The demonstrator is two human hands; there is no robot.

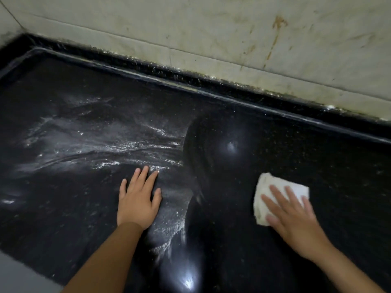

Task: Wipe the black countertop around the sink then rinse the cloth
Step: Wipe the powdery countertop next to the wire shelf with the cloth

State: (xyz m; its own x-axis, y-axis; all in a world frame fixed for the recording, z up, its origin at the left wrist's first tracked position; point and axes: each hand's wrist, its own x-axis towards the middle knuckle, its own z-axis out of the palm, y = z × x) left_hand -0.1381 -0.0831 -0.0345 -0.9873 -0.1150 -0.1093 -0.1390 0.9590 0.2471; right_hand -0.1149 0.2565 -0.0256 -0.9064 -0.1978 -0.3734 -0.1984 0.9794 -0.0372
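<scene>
The black countertop [264, 134] fills most of the view; its left half carries white soapy streaks [110, 153], its right half looks dark and glossy. A folded white cloth [264, 187] lies on the right part. My right hand [294, 218] presses flat on it, fingers spread over the fabric. My left hand [137, 199] rests flat on the wet surface at the centre, fingers together, holding nothing. No sink shows in this view.
A raised black lip [190, 87] runs along the back of the counter under a stained pale tiled wall [232, 28]. The counter's front edge and a grey floor patch [19, 273] sit at the bottom left.
</scene>
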